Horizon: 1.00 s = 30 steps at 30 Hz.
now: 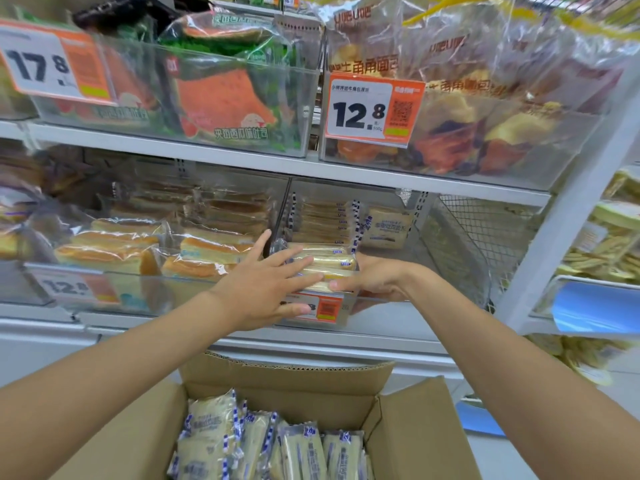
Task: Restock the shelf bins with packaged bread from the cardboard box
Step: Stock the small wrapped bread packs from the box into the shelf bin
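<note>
The clear plastic bin point(348, 315) at the grips holds flat, glossy bread packs point(329, 263). The left grip point(263, 289) lies spread on the front stack, and the right grip point(374, 278) curls round its right end. Below both, an open cardboard box point(408, 427) holds blue-and-white packs point(304, 452). Above, an orange tag point(360, 114) reads 12.8.

Bread pkgs point(325, 263) flat in clear bin point(360, 308), more pkgs point(304, 452) upright in box point(415, 427)

place: shop | evidence: price tags point(360, 112); shelf bins point(298, 66) of packaged bread point(221, 102)
</note>
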Each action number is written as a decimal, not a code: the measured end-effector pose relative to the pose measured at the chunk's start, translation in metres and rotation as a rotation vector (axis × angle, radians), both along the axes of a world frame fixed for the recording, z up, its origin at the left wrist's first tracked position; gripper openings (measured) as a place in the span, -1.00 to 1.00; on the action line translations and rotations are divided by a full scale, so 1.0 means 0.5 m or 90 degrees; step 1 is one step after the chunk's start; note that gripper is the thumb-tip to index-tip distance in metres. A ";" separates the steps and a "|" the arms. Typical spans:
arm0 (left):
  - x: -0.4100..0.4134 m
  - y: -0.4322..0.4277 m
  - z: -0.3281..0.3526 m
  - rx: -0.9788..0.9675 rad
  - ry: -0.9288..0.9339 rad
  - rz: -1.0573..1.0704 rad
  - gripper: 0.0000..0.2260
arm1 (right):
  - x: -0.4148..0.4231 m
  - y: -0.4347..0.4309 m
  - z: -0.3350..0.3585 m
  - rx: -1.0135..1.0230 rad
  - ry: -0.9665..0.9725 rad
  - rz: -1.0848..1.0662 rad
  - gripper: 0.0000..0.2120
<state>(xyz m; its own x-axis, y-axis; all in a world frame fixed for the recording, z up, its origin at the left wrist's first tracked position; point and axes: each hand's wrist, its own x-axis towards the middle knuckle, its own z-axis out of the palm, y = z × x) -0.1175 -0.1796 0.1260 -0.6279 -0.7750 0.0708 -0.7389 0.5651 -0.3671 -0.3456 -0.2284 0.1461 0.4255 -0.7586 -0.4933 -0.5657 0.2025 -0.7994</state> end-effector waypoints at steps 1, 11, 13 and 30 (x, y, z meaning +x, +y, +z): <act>-0.003 0.000 0.007 0.010 -0.014 0.008 -0.35 | 0.000 -0.001 0.000 0.002 0.004 -0.007 -0.50; 0.027 -0.030 0.039 0.079 0.281 0.207 -0.44 | 0.015 -0.006 -0.005 -0.293 0.149 -0.086 0.01; 0.025 -0.039 0.028 0.109 0.320 0.202 -0.46 | 0.027 -0.016 -0.019 -0.309 0.149 -0.077 -0.10; 0.037 -0.041 0.072 0.308 0.589 0.190 -0.54 | 0.071 0.017 0.013 -0.423 0.403 0.066 -0.27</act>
